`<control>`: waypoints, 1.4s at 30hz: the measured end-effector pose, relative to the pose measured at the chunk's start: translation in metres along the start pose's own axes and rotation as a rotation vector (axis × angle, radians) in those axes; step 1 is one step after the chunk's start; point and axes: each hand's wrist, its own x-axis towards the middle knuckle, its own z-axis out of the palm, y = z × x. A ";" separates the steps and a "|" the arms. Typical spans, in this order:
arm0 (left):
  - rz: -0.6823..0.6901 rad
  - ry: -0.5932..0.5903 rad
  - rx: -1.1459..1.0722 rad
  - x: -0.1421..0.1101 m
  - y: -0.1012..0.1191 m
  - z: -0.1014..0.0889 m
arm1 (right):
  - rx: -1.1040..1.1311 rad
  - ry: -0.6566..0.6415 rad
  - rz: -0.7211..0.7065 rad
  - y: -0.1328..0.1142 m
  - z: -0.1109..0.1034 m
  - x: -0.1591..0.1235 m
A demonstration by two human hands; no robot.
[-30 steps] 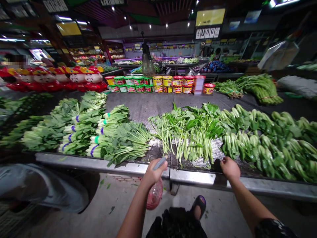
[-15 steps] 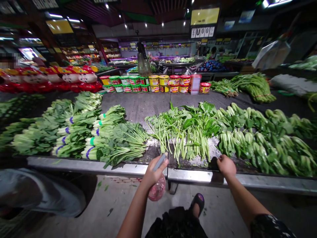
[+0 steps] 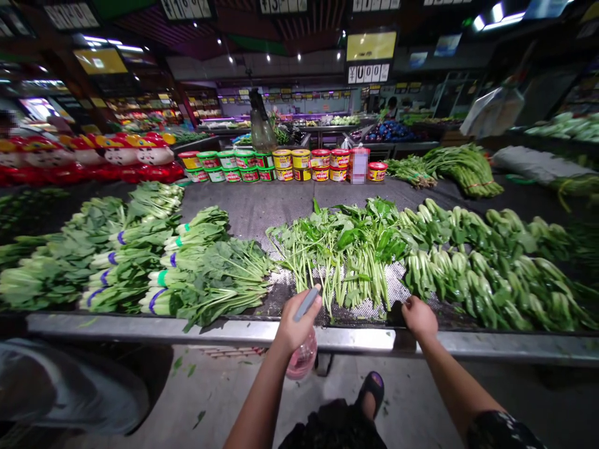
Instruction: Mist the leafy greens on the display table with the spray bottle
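Note:
My left hand [image 3: 302, 315] is closed around a spray bottle with a grey top [image 3: 307, 304] and a clear pink body [image 3: 302, 357]. It is over the front rail of the vegetable stand, close to the stem ends of loose leafy greens [image 3: 346, 252]. My right hand [image 3: 420, 317] is curled shut at the stand's front edge, right of those stems and just below the bok choy [image 3: 435, 271]. Whatever its fingers may pinch is hidden.
A metal rail [image 3: 224, 332] edges the stand. Bundles with purple and green bands [image 3: 163, 274] lie on the left, beside loose dark greens [image 3: 224, 271]. Stacked tubs [image 3: 283, 165] line the back. Long green bunches [image 3: 463, 168] lie back right. A grey rounded shape [image 3: 70, 386] is lower left.
The view has shifted a little, so the stand appears further left. My left hand with the spray bottle has moved slightly right along the rail. My right hand stays near the same spot, still closed.

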 end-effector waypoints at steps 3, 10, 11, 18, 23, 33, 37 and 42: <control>0.011 -0.005 0.048 0.005 0.004 0.004 | -0.004 0.006 -0.002 -0.001 0.000 0.000; 0.013 -0.023 0.149 0.012 0.013 0.007 | -0.003 -0.011 -0.015 -0.002 -0.002 0.000; 0.020 -0.029 0.136 0.013 0.015 0.008 | 0.001 -0.012 -0.013 -0.003 -0.002 0.000; 0.046 -0.053 0.040 0.018 0.029 0.020 | 0.031 -0.013 -0.011 -0.005 -0.006 0.000; 0.036 -0.066 0.033 0.022 0.019 0.028 | 0.051 -0.002 -0.019 -0.004 -0.004 0.002; -0.098 -0.169 -0.101 0.023 -0.004 0.031 | 0.039 0.020 -0.024 -0.002 -0.002 0.003; -0.048 -0.205 -0.124 0.018 -0.007 0.030 | 0.024 0.018 -0.020 -0.003 -0.002 0.003; -0.015 -0.207 -0.143 0.012 -0.015 0.030 | 0.013 0.021 -0.008 -0.001 0.001 0.006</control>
